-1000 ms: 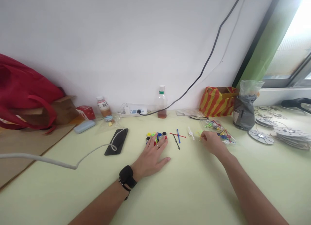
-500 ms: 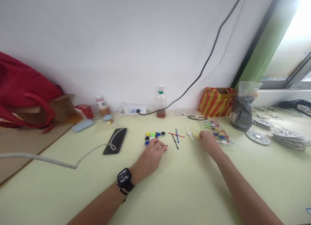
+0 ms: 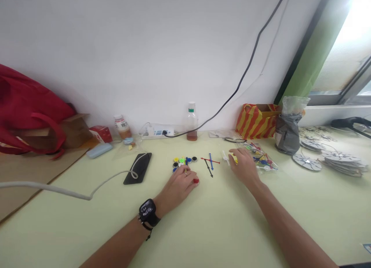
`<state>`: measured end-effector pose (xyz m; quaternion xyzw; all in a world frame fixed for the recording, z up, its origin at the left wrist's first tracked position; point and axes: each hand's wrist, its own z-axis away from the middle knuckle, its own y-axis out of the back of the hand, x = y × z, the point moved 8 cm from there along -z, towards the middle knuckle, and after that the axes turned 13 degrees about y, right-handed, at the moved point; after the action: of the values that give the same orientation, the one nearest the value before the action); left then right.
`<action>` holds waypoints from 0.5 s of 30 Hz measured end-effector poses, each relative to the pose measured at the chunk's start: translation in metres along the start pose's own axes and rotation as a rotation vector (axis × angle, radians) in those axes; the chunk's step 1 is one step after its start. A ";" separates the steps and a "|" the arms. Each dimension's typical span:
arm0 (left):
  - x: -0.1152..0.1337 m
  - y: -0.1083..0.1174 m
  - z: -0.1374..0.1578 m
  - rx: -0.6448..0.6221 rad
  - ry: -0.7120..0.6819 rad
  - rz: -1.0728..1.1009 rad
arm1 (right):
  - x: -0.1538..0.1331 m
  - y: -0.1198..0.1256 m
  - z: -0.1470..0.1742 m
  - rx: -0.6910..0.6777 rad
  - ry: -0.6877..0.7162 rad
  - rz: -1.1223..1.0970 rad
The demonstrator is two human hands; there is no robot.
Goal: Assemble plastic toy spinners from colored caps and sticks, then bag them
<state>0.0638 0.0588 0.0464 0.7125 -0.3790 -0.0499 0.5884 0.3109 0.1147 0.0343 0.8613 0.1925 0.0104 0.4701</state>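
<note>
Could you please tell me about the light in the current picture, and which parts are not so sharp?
Head view: the window at upper right is washed out by glare; head view: a soft shadow falls on the table beside the right forearm; head view: small pieces near the left hand look soft, and the watch digits are hard to read.
</note>
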 end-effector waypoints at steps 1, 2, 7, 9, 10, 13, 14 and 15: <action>-0.002 -0.001 0.000 -0.005 0.019 0.011 | -0.012 -0.003 -0.001 -0.007 0.075 -0.046; -0.004 -0.001 0.000 -0.005 0.035 0.020 | -0.022 -0.007 -0.002 -0.031 0.135 -0.079; -0.007 -0.001 0.000 0.024 0.069 0.080 | -0.047 -0.036 0.003 -0.174 0.269 -0.109; -0.009 -0.001 0.000 0.054 0.095 0.131 | -0.048 -0.042 0.005 -0.193 0.287 -0.109; -0.010 0.000 0.000 0.074 0.113 0.164 | -0.048 -0.043 0.006 -0.197 0.292 -0.113; -0.012 -0.001 0.000 0.110 0.142 0.252 | -0.051 -0.043 0.006 -0.223 0.306 -0.142; -0.011 -0.001 0.000 0.111 0.140 0.268 | -0.052 -0.043 0.006 -0.237 0.308 -0.153; -0.010 -0.001 0.000 0.108 0.133 0.278 | -0.053 -0.043 0.006 -0.251 0.308 -0.160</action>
<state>0.0576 0.0650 0.0415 0.6854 -0.4365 0.0996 0.5743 0.2497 0.1129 0.0051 0.7661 0.3271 0.1282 0.5382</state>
